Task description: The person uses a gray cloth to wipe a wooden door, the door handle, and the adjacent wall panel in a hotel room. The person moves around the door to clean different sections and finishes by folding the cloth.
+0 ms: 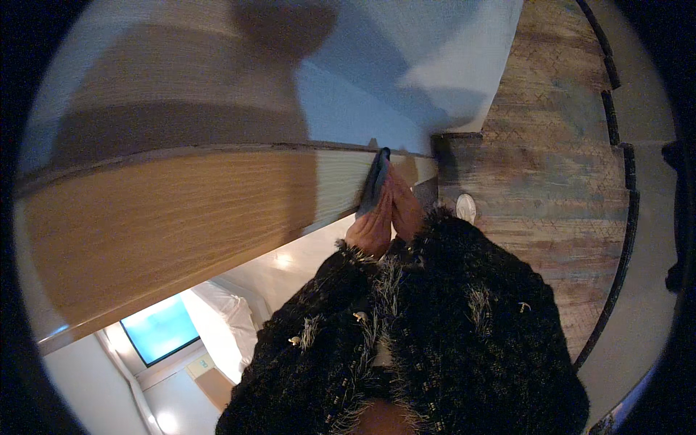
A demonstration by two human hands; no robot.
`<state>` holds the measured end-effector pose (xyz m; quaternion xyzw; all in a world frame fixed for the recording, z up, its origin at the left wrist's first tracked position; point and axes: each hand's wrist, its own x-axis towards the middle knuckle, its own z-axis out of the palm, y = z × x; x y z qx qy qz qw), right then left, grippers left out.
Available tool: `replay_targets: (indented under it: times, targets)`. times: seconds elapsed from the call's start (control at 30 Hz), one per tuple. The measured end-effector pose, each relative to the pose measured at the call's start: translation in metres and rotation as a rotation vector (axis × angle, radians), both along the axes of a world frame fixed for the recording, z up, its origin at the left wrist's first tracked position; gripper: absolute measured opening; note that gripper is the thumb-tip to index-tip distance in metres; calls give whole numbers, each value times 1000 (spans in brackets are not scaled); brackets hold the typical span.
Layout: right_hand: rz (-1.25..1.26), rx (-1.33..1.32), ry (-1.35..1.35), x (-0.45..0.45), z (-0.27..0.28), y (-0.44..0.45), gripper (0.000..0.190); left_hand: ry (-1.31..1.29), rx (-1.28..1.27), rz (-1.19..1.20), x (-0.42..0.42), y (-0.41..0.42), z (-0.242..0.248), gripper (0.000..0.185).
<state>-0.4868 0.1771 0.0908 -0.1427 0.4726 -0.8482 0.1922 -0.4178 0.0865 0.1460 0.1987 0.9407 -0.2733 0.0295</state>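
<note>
My left hand (371,222) and my right hand (403,202) are close together in front of me, fingers pointing away. Their fingertips reach the edge of a wood-grain door or door-frame panel (179,206). A bluish shadow covers part of my left hand. Something dark shows at the fingertips, too blurred to name. Whether the fingers hold anything is hidden. Black fringed sleeves of a tweed jacket (478,315) with small gold-coloured pieces end at both wrists.
Right of the panel lies a patterned carpet (549,179) with dark skirting (629,228); a white shoe (466,208) shows there. Ahead is a pale, shadowed wall (359,103). At lower left, a bright room holds a lit screen (163,329) and white drapery (223,321).
</note>
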Motion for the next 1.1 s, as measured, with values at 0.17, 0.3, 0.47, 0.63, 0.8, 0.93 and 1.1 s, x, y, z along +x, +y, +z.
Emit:
replay_targets:
  times: [0.17, 0.3, 0.47, 0.63, 0.8, 0.93, 1.1]
  targets:
    - [267, -491, -870, -23, -70, -7, 45, -103, 691, 334, -16, 6, -92, 49]
    - [79, -160, -541, -7, -103, -10, 38, -144, 868, 518, -38, 18, -98, 47]
    - [-28, 292, 141, 3, -68, -7, 45, 139, 344, 222, -58, 25, -12, 28]
    - [65, -105, -7, -5, -26, 7, 45, 65, 269, 211, -63, 23, 41, 37]
    - [67, -83, -204, -8, -79, -17, 47, 36, 313, 320, -78, 25, -22, 42]
    - [49, -310, -642, -11, -115, -19, 45, -169, 206, 304, -69, 11, -91, 49]
    - [107, -136, -470, -34, -138, -1, 48, -435, 213, 323, -87, -7, -173, 53]
